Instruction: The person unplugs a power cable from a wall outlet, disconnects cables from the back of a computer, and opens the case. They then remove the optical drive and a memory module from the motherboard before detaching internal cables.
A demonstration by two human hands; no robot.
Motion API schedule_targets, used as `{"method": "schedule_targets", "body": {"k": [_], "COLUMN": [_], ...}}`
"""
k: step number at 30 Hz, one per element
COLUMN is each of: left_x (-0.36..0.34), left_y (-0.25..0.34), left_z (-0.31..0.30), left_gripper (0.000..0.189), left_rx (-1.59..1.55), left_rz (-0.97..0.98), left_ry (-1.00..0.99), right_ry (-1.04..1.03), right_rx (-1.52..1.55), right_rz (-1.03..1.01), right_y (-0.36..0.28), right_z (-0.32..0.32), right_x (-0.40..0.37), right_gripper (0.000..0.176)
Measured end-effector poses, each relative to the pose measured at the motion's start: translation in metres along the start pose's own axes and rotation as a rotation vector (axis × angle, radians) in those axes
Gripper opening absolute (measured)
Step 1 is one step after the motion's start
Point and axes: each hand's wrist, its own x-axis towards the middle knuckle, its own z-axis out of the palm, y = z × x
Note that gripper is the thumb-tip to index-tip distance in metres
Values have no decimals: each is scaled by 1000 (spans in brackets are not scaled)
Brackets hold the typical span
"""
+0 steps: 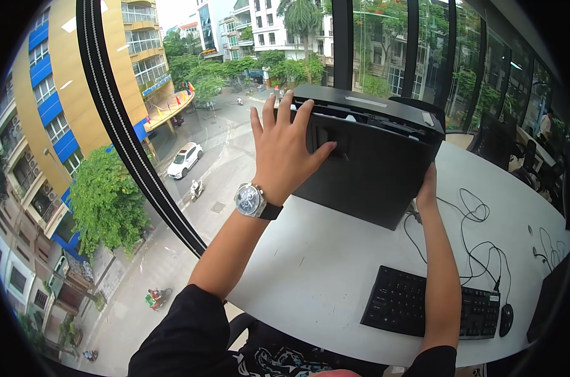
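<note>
A black computer case (367,169) stands upright on the white table. Along its top, the side panel facing me sits slightly apart from the case, leaving a narrow gap. My left hand (288,138), with a watch (250,200) on its wrist, lies against the upper left of this panel. Its fingers are stretched and spread near the top edge, and the thumb rests by the square recess. My right hand (427,188) grips the case at its right edge; most of its fingers are hidden behind it.
A black keyboard (395,301) lies under my right forearm, with a mouse (506,320) to its right. Loose black cables (466,239) spread over the white table (323,251). Tall windows stand close on the left and behind, above a street. Dark chairs (495,141) are at the far right.
</note>
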Motion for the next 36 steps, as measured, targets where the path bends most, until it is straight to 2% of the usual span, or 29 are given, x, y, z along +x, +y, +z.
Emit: {"method": "schedule_targets", "body": {"k": [2, 4, 5, 10, 12, 15, 21, 30, 31, 36], "left_x": [-6, -16, -23, -56, -74, -99, -128, -140, -146, -158], "left_y": [-2, -3, -2, -4, -3, -5, -6, -11, -13, -13], "left_z": [-16, -34, -46, -89, -93, -95, -93, -93, -90, -88], "left_gripper": [70, 67, 63, 56, 59, 61, 59, 51, 57, 58], "left_rx": [-21, -56, -81, -245, -253, -255, -260, -218, -189, -185], "left_rz": [74, 152, 191, 360, 435, 411, 376, 321, 345, 336], "left_ry": [-8, -23, -95, -439, -493, -585, -563, -540, -526, -502], "right_ry": [-117, -112, -116, -32, -29, 12, 122, 122, 105, 70], "right_rx": [-166, -40, 80, -80, -10, 57, 153, 208, 203, 139], "right_rz": [-56, -44, -34, -164, -152, -116, -76, -44, -61, -76], "right_y": [10, 5, -1, -25, -32, -32, -31, -37, -37, -39], "right_z": [-6, 1, 5, 19, 25, 33, 41, 46, 45, 42], "right_x": [6, 3, 1, -4, -6, -7, -11, -22, -21, -22], "right_gripper": [80, 78, 77, 77, 76, 74, 73, 76, 76, 77]}}
